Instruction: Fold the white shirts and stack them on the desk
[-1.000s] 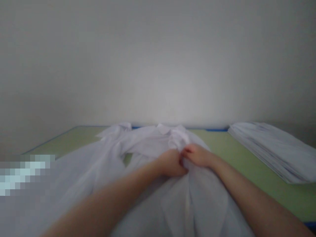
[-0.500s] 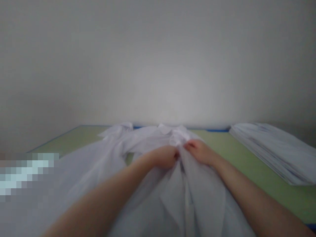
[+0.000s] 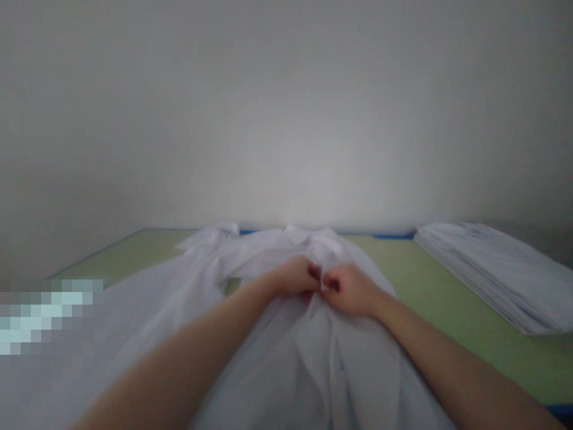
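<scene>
A white garment (image 3: 277, 358) of thin fabric lies spread along the green table (image 3: 430, 280), its collar toward the far wall. My left hand (image 3: 295, 278) and my right hand (image 3: 349, 289) meet at the garment's front just below the collar. Both hands are closed, each pinching the fabric edge, their fingertips almost touching. Whatever small thing sits between the fingertips is too blurred to name. Both forearms reach in from the bottom of the view over the cloth.
A flat stack of folded white cloth (image 3: 492, 269) lies at the right side of the table. The table has a blue rim (image 3: 394, 236) against a plain grey wall. A pixelated patch (image 3: 45, 310) covers the left edge.
Both hands have shifted a little toward the collar and come closer together. The right hand's fingers have curled into a tighter pinch on the fabric.
</scene>
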### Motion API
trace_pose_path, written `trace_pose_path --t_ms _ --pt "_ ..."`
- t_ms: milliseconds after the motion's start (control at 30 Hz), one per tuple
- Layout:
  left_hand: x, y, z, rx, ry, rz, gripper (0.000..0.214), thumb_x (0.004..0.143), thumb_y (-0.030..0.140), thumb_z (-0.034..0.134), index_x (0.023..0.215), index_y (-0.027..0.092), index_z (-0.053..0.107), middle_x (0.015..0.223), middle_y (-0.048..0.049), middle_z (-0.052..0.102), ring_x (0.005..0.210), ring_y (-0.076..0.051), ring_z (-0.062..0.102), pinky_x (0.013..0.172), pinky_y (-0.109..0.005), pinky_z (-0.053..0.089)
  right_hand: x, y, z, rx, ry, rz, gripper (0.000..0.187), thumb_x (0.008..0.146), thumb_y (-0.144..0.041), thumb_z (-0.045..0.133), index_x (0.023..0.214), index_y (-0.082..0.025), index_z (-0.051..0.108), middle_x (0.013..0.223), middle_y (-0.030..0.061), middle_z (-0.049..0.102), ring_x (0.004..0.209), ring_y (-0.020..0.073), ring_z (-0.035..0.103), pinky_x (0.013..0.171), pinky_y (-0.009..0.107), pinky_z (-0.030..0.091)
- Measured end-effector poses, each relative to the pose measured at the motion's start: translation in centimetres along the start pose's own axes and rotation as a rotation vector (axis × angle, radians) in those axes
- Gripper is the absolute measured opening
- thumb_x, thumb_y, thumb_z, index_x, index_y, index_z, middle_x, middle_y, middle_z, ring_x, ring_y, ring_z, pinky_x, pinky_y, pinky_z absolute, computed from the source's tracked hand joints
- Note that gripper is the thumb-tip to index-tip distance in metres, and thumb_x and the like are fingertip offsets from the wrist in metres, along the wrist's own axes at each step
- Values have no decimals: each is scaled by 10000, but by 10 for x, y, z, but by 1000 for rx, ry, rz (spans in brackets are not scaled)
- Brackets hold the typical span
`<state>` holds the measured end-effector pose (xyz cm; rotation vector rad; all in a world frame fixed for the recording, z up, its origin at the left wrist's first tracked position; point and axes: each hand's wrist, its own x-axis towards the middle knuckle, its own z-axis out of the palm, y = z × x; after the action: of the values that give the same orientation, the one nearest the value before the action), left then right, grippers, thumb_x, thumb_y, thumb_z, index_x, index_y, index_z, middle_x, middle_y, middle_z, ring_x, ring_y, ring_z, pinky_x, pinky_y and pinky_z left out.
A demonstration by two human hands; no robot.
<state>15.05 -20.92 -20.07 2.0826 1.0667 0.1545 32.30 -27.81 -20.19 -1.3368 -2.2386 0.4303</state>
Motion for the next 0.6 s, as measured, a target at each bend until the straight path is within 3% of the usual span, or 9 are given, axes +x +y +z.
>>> trace_pose_path --t_ms 133,267,333,600 --pt "5 -10 -2 -283 -40 14 163 613 319 661 615 173 588 542 39 527 503 -98 486 505 -205 379 -1 0 -2 -66 45 36 142 700 -220 562 570 -163 553 487 -45 469 468 64 381 468 217 210" --pt "3 -10 -7 -490 -172 10 227 558 328 740 674 163 638 633 17 586 578 -115 532 573 -228 429 0 5 -3 -67 2 83 157 702 -254 574 576 -161 583 481 -39 476 467 69 395 466 222 212" --pt "2 -9 -7 -489 -199 21 256 547 327 756 717 159 664 678 1 614 608 -126 550 585 -233 432 1 9 -3 -28 -45 101 167 710 -275 578 591 -159 596 496 -36 496 478 70 409 471 214 227" --pt "5 -13 0 -323 -129 60 243 620 385 710 670 159 636 610 9 563 555 -110 505 519 -207 387 4 18 -4 78 -127 90 220 720 -334 601 600 -150 595 505 -41 475 493 71 384 477 207 235"
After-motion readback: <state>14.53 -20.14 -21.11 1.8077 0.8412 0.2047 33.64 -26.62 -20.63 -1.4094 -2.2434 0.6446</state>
